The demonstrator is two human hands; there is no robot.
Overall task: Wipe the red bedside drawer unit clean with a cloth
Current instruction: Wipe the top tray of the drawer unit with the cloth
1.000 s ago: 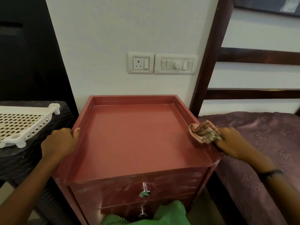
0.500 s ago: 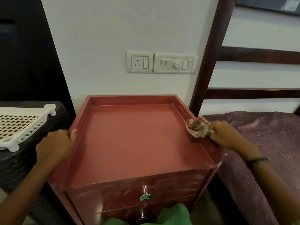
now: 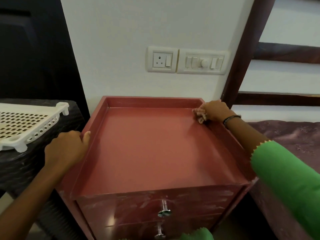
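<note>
The red bedside drawer unit (image 3: 152,146) stands against the white wall, its top a shallow tray with a raised rim. Two drawers with chrome knobs (image 3: 164,212) show pale dusty smears on their fronts. My right hand (image 3: 214,110) grips a small patterned cloth (image 3: 200,115) and presses it onto the right rim near the back right corner. My left hand (image 3: 69,146) holds the left rim, thumb over the edge and fingers down the outside.
A white perforated plastic tray (image 3: 26,125) lies on a dark woven surface to the left. A socket and switch plate (image 3: 187,60) sits on the wall above the unit. A dark wooden bed frame (image 3: 242,54) and a purple bedspread (image 3: 290,134) border the right side.
My right hand has slid the cloth along the right rim from its middle toward the back right corner. The view has moved closer; my left hand keeps its hold on the left rim.
</note>
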